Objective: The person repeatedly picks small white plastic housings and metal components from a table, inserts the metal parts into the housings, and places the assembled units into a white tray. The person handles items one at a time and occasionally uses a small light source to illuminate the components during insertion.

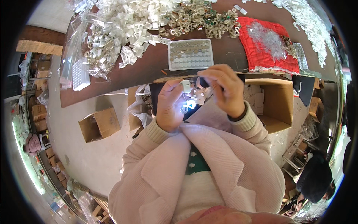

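My left hand (169,106) is closed, pinching a small white plastic battery case (186,86) between thumb and fingers just off the table's front edge. Below the case hangs a small coil of string lights (189,104), glowing bright bluish white. My right hand (228,89) is raised beside it with curled fingers; thumb and forefinger come together near the case. A dark rounded shape shows by those fingertips, too unclear to name. Straight ahead on the table lies a white tray (190,68) with rows of round silvery discs like button cells.
A heap of white cases (138,18) and bundled wire lights (203,18) cover the far table. On the right lies red cloth (268,61) with clear pieces. Cardboard boxes (108,123) stand below. Other people (317,175) sit farther off at both sides.
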Motion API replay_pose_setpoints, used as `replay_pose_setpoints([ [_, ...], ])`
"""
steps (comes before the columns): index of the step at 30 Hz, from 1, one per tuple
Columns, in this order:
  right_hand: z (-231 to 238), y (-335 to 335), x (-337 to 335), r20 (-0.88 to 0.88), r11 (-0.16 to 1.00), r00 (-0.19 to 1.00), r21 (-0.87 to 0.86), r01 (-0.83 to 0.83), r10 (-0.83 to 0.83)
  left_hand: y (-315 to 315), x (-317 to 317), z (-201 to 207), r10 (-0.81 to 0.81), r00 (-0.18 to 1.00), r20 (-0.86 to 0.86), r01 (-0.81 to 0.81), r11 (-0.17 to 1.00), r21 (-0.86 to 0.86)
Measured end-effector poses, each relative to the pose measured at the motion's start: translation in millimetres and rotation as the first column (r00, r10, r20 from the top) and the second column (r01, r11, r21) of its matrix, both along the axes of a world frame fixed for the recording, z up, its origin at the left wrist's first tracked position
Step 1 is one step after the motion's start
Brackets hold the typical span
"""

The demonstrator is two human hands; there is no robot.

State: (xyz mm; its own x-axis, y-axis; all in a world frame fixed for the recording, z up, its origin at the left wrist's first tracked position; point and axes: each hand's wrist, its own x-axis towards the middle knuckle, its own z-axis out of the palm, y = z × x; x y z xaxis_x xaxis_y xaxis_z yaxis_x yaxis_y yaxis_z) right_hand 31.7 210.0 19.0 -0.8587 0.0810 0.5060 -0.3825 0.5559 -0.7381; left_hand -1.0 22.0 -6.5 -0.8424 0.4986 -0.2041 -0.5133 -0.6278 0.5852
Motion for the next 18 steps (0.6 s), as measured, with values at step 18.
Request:
replay_pose_setpoints([
  [18, 10, -39, -7, -0.041, 0.978, 0.989, 0.159, -0.136, 0.144, -18, -4, -4, 0.082, 0.993, -0.083, -0.084, 0.996, -0.024],
])
